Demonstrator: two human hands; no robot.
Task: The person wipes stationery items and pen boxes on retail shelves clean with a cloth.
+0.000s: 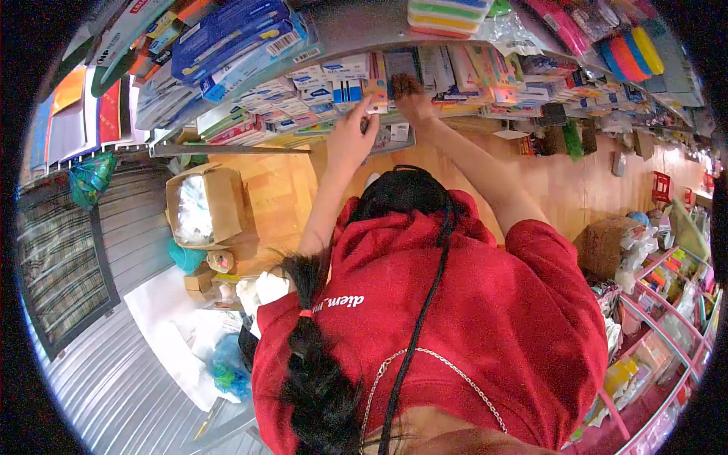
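My left hand (355,133) is raised at the shelf's front edge. Its fingers are bent around something small and dark that I cannot make out, and its fingertips are beside an orange-and-white packet (376,92). To its right, my right hand (414,104) reaches in among the shelf goods, next to a grey upright item (436,70). Its fingertips lie in shadow, and whether they hold anything is unclear. White boxes with blue marks (347,91) stand in rows left of both hands.
Blue packs (231,42) and bright plastic stacks (633,54) lie on the upper shelf (341,47). An open cardboard box (227,205) sits on the wooden floor at left. Another carton (603,246) and a pink wire rack (658,307) with packaged goods are at right.
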